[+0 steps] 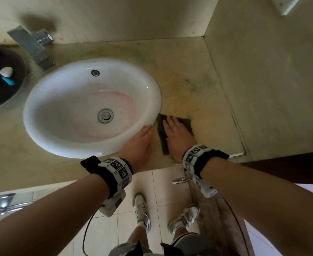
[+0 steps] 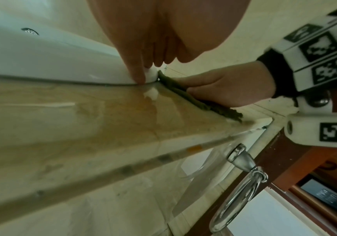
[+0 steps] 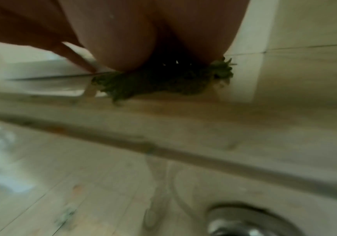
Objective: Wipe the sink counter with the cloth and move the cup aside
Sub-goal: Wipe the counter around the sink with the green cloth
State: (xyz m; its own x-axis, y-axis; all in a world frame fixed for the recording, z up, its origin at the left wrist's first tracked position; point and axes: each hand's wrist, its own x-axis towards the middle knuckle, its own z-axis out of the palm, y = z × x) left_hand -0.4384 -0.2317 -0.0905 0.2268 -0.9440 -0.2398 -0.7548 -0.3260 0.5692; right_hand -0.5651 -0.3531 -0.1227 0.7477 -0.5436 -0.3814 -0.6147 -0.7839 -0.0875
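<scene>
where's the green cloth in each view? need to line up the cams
Head: green cloth right of centre, flat on the counter under the right hand, beside the sink rim.
Left wrist: thin dark strip right of centre, under that hand.
Right wrist: frayed edge upper centre, below the palm.
Shared landmark: the white sink rim.

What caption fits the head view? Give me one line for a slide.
Right hand presses a green cloth flat on the counter beside the sink; left hand rests on its rim.
</scene>
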